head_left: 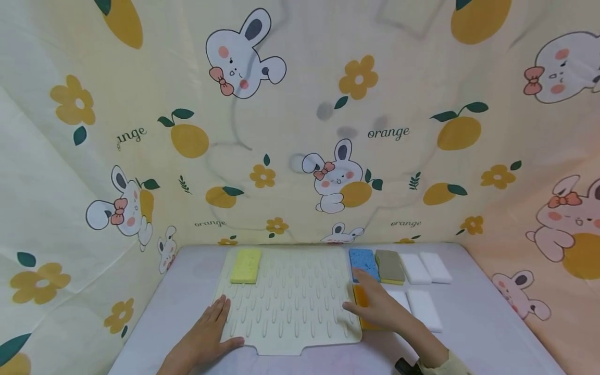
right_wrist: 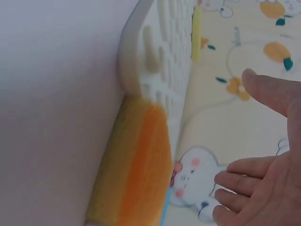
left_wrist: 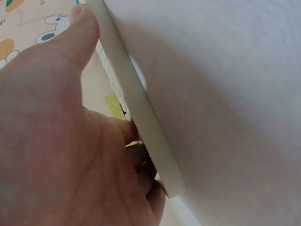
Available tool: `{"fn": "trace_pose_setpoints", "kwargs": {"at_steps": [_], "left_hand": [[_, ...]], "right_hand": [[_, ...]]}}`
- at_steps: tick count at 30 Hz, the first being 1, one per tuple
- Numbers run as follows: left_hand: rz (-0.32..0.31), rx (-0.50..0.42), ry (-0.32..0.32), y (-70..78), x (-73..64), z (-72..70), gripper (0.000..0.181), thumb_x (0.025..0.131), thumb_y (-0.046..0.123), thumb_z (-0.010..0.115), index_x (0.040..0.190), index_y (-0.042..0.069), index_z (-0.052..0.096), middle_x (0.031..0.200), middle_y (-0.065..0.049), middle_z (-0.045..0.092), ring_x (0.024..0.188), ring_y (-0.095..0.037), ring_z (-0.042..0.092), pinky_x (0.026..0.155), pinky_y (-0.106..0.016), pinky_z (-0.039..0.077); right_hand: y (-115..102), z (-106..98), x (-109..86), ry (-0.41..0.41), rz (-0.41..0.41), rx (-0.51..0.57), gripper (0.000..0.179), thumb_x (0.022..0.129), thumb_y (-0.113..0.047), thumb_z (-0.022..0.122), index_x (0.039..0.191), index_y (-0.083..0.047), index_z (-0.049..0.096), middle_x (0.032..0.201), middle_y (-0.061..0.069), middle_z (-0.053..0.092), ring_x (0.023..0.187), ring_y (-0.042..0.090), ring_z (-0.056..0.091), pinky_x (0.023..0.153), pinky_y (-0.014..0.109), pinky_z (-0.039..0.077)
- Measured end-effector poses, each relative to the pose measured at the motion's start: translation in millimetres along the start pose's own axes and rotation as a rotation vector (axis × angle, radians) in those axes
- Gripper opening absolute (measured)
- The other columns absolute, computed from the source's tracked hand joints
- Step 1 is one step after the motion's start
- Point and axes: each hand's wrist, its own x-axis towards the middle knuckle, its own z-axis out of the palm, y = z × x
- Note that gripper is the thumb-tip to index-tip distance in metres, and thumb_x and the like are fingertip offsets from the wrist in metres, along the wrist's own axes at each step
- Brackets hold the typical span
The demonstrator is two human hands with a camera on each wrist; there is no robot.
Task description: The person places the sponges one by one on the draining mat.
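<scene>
A cream-white board with raised ridges (head_left: 286, 297) lies flat on the table, a yellow sponge (head_left: 246, 266) on its far left corner. My left hand (head_left: 204, 329) rests at the board's near left corner, fingers straight along the edge and thumb by the front side. In the left wrist view its fingertips are hidden behind the board's rim (left_wrist: 141, 103). My right hand (head_left: 377, 304) hovers over an orange sponge (right_wrist: 141, 165) at the board's right side, its fingers spread and holding nothing. A blue sponge (head_left: 363, 263) lies just beyond that hand.
Right of the blue sponge sits a grey-brown sponge with a yellow underside (head_left: 390, 266). Several white sponge blocks (head_left: 424, 311) lie in two rows farther right, partly hidden by my right arm. A printed cloth (head_left: 300, 172) stands around the table's back and sides.
</scene>
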Motion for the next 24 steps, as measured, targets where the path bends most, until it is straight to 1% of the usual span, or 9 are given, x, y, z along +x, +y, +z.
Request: {"fn": "trace_pose_setpoints", "kwargs": {"at_steps": [6, 11, 15, 18, 24], "left_hand": [[-0.007, -0.01, -0.009, 1.9, -1.1, -1.7, 0.124, 0.087, 0.078, 0.07, 0.165, -0.008, 0.028, 0.175, -0.029, 0.02, 0.163, -0.044, 0.02, 0.131, -0.06, 0.02], [0.008, -0.013, 0.003, 3.5, -2.5, -3.5, 0.121, 0.088, 0.075, 0.071, 0.164, -0.01, 0.029, 0.174, -0.03, 0.021, 0.162, -0.045, 0.021, 0.131, -0.06, 0.021], [0.01, -0.022, 0.001, 3.8, -1.9, -3.3, 0.121, 0.088, 0.075, 0.071, 0.164, -0.01, 0.029, 0.174, -0.03, 0.021, 0.162, -0.046, 0.021, 0.131, -0.061, 0.021], [0.007, -0.015, -0.001, 3.0, -1.4, -1.5, 0.122, 0.088, 0.076, 0.07, 0.165, -0.009, 0.028, 0.174, -0.03, 0.021, 0.162, -0.045, 0.021, 0.131, -0.061, 0.021], [0.013, -0.004, 0.016, 2.1, -1.5, -0.8, 0.122, 0.088, 0.077, 0.07, 0.164, -0.009, 0.029, 0.174, -0.029, 0.022, 0.162, -0.044, 0.022, 0.131, -0.06, 0.022]], "right_hand": [[15, -7, -13.2, 0.028, 0.02, 0.012, 0.096, 0.098, -0.043, 0.08, 0.167, 0.0, 0.03, 0.172, 0.028, 0.027, 0.158, 0.053, 0.024, 0.121, 0.077, 0.029], [28, -13, -22.7, 0.032, 0.034, 0.008, 0.098, 0.097, -0.047, 0.08, 0.167, -0.001, 0.031, 0.172, 0.028, 0.028, 0.157, 0.054, 0.025, 0.12, 0.077, 0.028], [39, -21, -31.7, 0.038, 0.052, 0.022, 0.1, 0.096, -0.05, 0.08, 0.167, 0.0, 0.029, 0.171, 0.031, 0.028, 0.155, 0.057, 0.027, 0.118, 0.078, 0.031], [50, -27, -38.9, 0.055, 0.055, 0.027, 0.098, 0.096, -0.051, 0.08, 0.165, 0.0, 0.032, 0.169, 0.034, 0.029, 0.152, 0.061, 0.029, 0.113, 0.081, 0.034], [65, -38, -49.8, 0.09, 0.032, -0.019, 0.095, 0.097, -0.048, 0.08, 0.163, 0.004, 0.035, 0.167, 0.036, 0.032, 0.151, 0.062, 0.028, 0.111, 0.083, 0.034]]}}
